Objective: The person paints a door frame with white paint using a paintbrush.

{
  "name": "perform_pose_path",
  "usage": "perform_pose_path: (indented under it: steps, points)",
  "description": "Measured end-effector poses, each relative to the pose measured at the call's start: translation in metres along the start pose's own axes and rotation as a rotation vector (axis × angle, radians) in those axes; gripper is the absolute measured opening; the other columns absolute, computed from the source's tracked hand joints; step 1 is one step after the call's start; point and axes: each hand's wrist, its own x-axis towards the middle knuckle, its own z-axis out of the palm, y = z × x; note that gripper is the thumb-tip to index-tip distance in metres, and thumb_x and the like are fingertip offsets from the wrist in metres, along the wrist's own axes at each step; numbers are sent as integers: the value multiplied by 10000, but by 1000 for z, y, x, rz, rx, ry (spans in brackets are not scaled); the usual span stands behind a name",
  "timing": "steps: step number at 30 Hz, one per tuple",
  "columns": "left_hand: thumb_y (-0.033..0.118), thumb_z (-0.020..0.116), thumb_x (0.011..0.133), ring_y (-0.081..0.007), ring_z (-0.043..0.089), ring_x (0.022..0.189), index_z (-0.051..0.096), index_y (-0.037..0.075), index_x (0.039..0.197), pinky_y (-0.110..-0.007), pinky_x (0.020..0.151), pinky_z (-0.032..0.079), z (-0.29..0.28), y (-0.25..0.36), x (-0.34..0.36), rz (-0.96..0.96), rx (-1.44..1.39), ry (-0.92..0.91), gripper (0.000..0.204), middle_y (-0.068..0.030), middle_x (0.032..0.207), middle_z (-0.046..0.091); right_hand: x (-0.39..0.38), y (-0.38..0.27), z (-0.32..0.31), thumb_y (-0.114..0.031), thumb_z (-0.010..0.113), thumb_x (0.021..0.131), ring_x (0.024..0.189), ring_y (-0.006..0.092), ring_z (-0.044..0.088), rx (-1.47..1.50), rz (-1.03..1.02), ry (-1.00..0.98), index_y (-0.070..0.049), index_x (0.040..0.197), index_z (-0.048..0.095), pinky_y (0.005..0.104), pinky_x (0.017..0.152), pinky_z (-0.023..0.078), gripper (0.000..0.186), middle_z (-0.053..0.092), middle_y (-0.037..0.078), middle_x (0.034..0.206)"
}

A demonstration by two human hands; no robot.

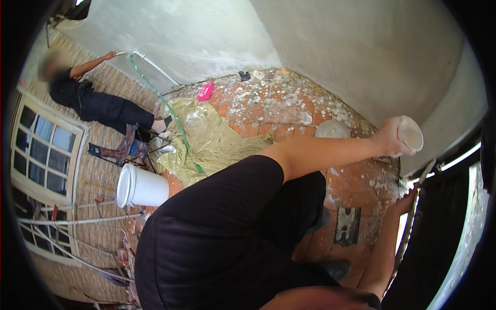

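Note:
My left arm reaches across to the right, and my left hand point(388, 137) is closed around a clear plastic cup point(412, 133) with a pale rim. What is inside the cup I cannot make out. Lower down at the right edge, my right hand point(405, 202) is raised close to the dark panel. Its fingers are closed on a thin pale tool point(427, 170), which points up toward the base of the grey wall. The kind of tool is too small to tell.
Paint-spattered tiles point(289, 103) carry a crumpled tan sheet point(209, 135), a green hose point(178, 121), a pink packet point(205, 92), a round pale lid point(332, 129) and a notched grey plate point(347, 226). A white bucket point(150, 187) and folding stool point(124, 147) stand left, near another person point(98, 106).

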Motion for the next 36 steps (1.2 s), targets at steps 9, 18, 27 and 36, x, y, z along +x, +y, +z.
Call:
perform_pose_path:
  steps: [9,18,27,36]
  points:
    - [275,910,508,-275,652,991,609,-14,1088,-361,906,497,0,8,-1,36,44,39,715,-152,1027,679,8,1,-9,-582,556,892,1259,241,400,46,47,-77,-191,1345,570,420,1057,268,598,502,56,1382]
    - [192,904,617,-171,681,860,662,-23,989,-318,783,549,-4,-2,9,-5,-116,-90,493,-110,955,712,-24,5,9,-433,616,941,678,151,494,-72,-220,136,-23,827,696,330,673,399,433,570,23,696]
    - [102,870,679,-170,674,897,608,-63,1095,-307,791,559,16,-2,4,-62,-148,-200,519,-132,1011,688,-8,-3,8,-564,624,902,686,138,482,-142,-69,185,-54,848,714,312,685,387,520,569,7,705]
    - [17,834,704,-179,668,920,621,-60,1099,-314,829,540,14,6,3,-49,-195,-190,455,-126,1029,688,-36,-14,6,-554,607,901,725,258,606,-168,-155,159,-8,847,687,387,709,476,554,660,135,754]
